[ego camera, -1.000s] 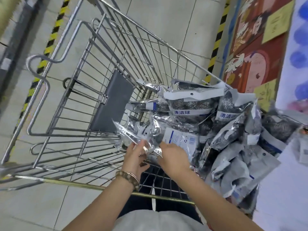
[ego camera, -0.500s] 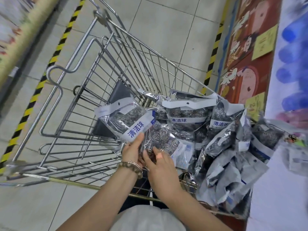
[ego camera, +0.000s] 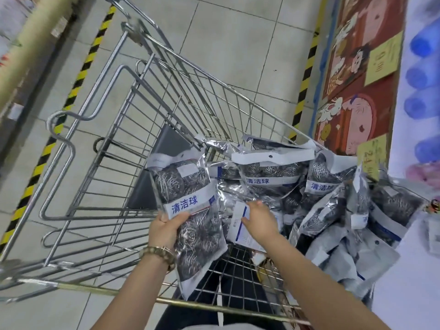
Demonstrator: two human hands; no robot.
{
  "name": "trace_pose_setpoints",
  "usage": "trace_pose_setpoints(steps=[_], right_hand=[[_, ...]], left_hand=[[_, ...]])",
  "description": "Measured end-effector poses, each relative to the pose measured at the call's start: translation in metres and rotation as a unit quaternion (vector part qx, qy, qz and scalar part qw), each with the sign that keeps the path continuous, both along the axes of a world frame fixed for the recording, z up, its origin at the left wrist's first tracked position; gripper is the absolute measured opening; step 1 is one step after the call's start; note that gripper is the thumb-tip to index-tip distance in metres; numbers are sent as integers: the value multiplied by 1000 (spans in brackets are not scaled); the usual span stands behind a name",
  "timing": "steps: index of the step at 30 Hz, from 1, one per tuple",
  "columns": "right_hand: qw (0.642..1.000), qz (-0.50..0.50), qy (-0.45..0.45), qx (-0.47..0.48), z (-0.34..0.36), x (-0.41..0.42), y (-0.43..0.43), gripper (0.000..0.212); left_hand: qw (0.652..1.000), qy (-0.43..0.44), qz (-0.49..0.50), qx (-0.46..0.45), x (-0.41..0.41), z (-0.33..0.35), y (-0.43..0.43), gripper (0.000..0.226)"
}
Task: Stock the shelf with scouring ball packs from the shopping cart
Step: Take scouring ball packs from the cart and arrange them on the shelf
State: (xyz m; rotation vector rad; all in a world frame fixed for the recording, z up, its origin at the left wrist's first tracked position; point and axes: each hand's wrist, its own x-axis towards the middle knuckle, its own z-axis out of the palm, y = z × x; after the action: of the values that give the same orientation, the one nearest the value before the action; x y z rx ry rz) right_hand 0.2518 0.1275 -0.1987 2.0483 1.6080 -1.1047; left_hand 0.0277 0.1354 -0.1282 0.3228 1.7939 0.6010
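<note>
A wire shopping cart (ego camera: 133, 148) stands in front of me on the tiled floor. Its right half holds a heap of several scouring ball packs (ego camera: 269, 172), clear bags of steel wool with white bands and blue print. My left hand (ego camera: 164, 229) grips two packs (ego camera: 188, 208) held upright over the cart, one behind the other. My right hand (ego camera: 258, 220) reaches into the heap with its fingers spread on a pack (ego camera: 238, 225) lying label side up; whether the fingers curl round it is unclear.
A red decorated shelf end (ego camera: 352, 96) with yellow price tags (ego camera: 381, 58) stands right of the cart. Blue blurred goods (ego camera: 423, 75) fill the far right. Yellow-black floor tape (ego camera: 78, 82) runs along a shelf base on the left. A grey child-seat flap (ego camera: 154, 167) sits inside the cart.
My left hand has lifted its packs upright and nearer to me. My right hand has let go of them and moved right onto another pack in the heap.
</note>
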Motion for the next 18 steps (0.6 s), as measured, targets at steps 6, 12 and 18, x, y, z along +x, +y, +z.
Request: trace_pose_setpoints(steps=[6,12,18], right_hand=[[995,35,-84,-47,-48,7,12,69],[982,121,-134,-57,-64,7,10,75],[980,154,-112,-57,-61,11,19,53]], left_hand=[[999,-3,38,-38,-8,-21,-6,15],[998,-8,47,-45,-9,-28,-10,17],[998,-1,42,-38,-10,-27,-10,14]])
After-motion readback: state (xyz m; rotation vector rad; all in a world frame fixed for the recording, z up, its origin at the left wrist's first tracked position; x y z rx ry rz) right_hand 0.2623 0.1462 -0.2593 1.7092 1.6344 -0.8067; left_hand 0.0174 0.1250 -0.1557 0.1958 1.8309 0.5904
